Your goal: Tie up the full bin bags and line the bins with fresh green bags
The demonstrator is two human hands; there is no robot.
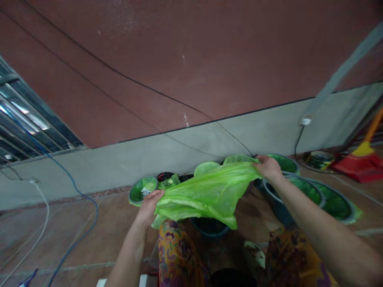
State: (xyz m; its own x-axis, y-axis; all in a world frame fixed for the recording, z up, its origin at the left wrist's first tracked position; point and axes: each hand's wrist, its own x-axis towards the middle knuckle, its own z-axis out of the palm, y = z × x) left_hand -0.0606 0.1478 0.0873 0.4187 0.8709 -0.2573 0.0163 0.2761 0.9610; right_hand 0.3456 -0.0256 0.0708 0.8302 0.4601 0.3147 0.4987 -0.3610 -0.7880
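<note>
A thin, translucent bright green plastic bag (206, 191) is stretched out in the air between my two hands, above my knees. My left hand (151, 203) pinches its near left corner. On the far right end, my right hand (269, 167) is closed around the edge, held a little higher. Beneath the bag, partly hidden by it, a dark basin (211, 229) stands on the floor between my legs. My legs are in yellow patterned trousers (182, 255).
Round tubs lined with green, such as this large one (332, 201), stand at right; a smaller green-lined bucket (143, 187) is at left. A red dustpan (359, 165) lies far right. A blue hose (86, 195) and a white one (46, 211) cross the tiled floor.
</note>
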